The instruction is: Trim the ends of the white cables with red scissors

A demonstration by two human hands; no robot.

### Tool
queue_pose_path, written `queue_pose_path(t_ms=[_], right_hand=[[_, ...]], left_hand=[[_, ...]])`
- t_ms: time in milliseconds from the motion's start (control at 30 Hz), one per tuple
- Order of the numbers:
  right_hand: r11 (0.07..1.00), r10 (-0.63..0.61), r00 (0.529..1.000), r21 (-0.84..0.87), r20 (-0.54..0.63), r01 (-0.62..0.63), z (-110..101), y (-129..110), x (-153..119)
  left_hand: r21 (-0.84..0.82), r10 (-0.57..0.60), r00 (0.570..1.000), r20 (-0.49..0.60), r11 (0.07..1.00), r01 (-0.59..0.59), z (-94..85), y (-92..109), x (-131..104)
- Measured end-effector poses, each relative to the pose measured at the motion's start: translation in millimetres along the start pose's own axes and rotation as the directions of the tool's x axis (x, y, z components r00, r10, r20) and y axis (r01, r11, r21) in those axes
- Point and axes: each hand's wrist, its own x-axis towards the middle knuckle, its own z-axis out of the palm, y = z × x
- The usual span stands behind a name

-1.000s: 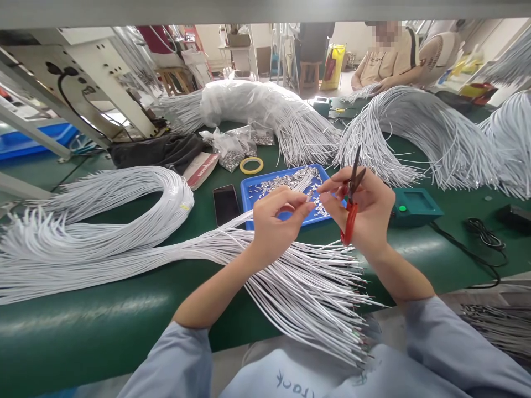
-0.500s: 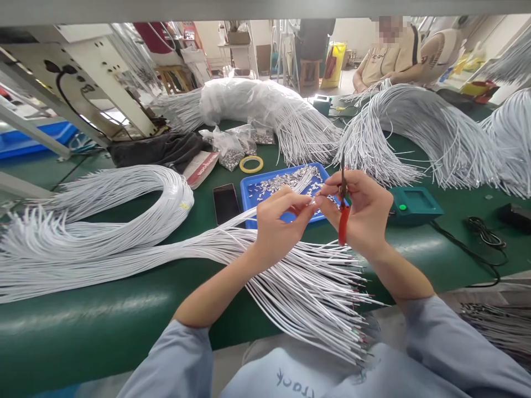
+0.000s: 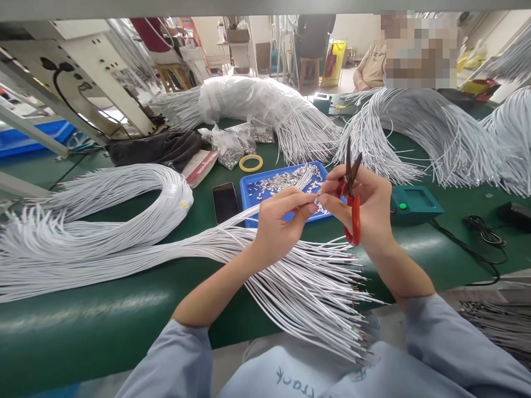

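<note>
Over the near edge of a blue tray, my left hand pinches the end of a white cable, its fingertips almost touching those of my right hand. Red-handled scissors rest in my right hand, blades parted and pointing up, while its thumb and forefinger close on the cable tip. What exactly lies between the fingertips is too small to tell. Small metal pieces and some cable ends lie in the tray. A fanned bundle of white cables spreads beneath my forearms.
Left of the tray are a phone and a coiled cable bundle. Behind it sit yellow tape, bags of metal pieces and large cable bundles. A green device stands at right. A person sits across the table.
The scissors have turned in my right hand, so their parted blades and red handles show more clearly. Both hands stay at nearly the same place, fingertips together.
</note>
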Motion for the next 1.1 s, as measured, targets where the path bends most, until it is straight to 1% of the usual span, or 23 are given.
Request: queue_pose_path(t_ms=[233, 467, 533, 667, 867, 967, 1100], right_hand=[[0.998, 0.057, 0.997, 0.037, 0.048, -0.058, -0.9, -2.2, 2.9], [0.997, 0.063, 0.997, 0.038, 0.051, -0.065, 0.4, -4.0, 3.1], [0.997, 0.062, 0.997, 0.031, 0.048, -0.064, 0.1, -4.4, 2.5], [0.999, 0.042, 0.999, -0.010, 0.031, -0.042, -0.6, -3.9, 1.2], [0.999, 0.014, 0.999, -0.029, 0.032, -0.013, -1.9, -1.0, 1.7], [0.995, -0.012, 1.000, -0.100, 0.024, 0.015, -2.9, -0.1, 1.5], [0.980, -0.088, 0.996, -0.180, 0.016, 0.089, -3.2, 0.1, 0.9]], left_hand=[[-0.013, -0.031, 1.000, -0.006, 0.999, 0.031, -0.2, 0.1, 0.5], [-0.023, -0.062, 0.998, 0.011, 0.998, 0.062, -2.3, 3.3, 0.8], [-0.020, -0.064, 0.998, -0.002, 0.998, 0.064, -2.1, 3.4, 1.0], [-0.010, -0.055, 0.998, -0.031, 0.998, 0.055, -1.2, 2.5, 1.5], [0.073, 0.039, 0.998, -0.055, 0.997, -0.035, -0.7, 0.2, 2.4], [0.095, 0.037, 0.997, -0.063, 0.995, -0.031, 0.1, 0.3, 2.7], [0.089, 0.011, 0.999, -0.052, 0.996, -0.006, 0.6, 2.2, 3.0]])
